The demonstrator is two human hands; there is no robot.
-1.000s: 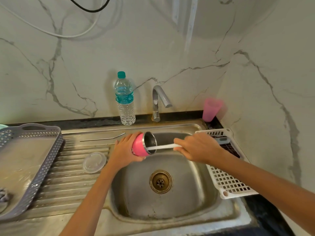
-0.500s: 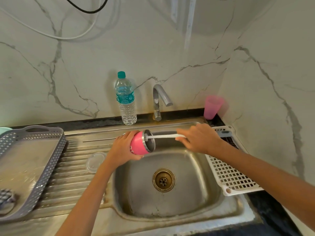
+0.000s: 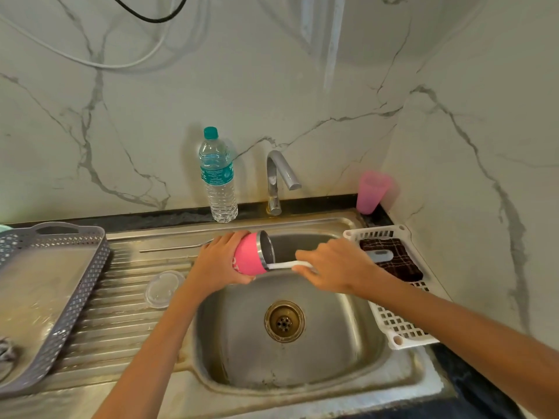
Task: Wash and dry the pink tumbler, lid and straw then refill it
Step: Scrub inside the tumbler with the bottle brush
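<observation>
Over the sink [image 3: 332, 358], my left hand [image 3: 217, 264] grips the tumbler [image 3: 249, 258]; my right hand [image 3: 335, 264], at 3 o'clock, pinches the brush [image 3: 287, 265]. If wet, the tumbler could slip.

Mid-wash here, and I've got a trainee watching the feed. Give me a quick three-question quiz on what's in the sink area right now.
1. True or false: the clear lid lies on the ribbed drainboard, left of the basin.
2. What does the right hand have in its grip? A) a sponge B) a white handle that runs into the pink tumbler C) a spoon
3. Fill in: the left hand holds the pink tumbler on its ____, mouth toward the right hand.
Key: 1 true; 2 B; 3 side.
</observation>
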